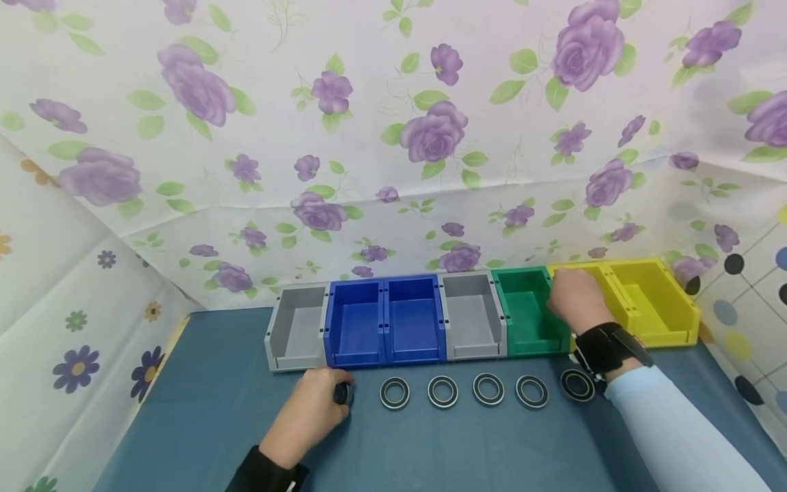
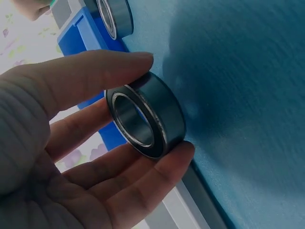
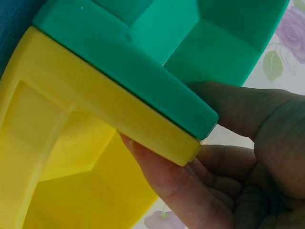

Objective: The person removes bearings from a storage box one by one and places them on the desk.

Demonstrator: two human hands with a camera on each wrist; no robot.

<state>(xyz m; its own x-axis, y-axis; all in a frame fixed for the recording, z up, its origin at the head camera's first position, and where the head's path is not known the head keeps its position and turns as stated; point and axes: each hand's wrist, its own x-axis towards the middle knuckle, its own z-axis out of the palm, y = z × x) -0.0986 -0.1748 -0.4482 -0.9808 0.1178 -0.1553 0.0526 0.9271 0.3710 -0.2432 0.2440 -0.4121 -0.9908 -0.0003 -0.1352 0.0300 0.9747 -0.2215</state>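
In front of the leftmost bins, my left hand [image 1: 313, 412] pinches a bearing [image 2: 167, 112] between thumb and fingers, tilted on edge close to the tabletop. Whether the bearing touches the table is unclear. My right hand [image 1: 576, 301] is at the back, where the green bin [image 1: 531, 331] meets the yellow bin [image 3: 71, 62]. Its thumb lies on the green side and a finger on the yellow side, gripping the two adjoining walls. Several more bearings lie flat in a row before the bins, among them one bearing [image 1: 384, 394] right of my left hand.
Left of the green bin stand a grey bin [image 1: 473, 353], two blue bins [image 1: 415, 357] and another grey bin [image 1: 298, 362], side by side. A further yellow bin [image 1: 667, 338] ends the row at right. Flowered sheeting [image 1: 369, 137] rises behind the blue-green tabletop [image 1: 467, 451].
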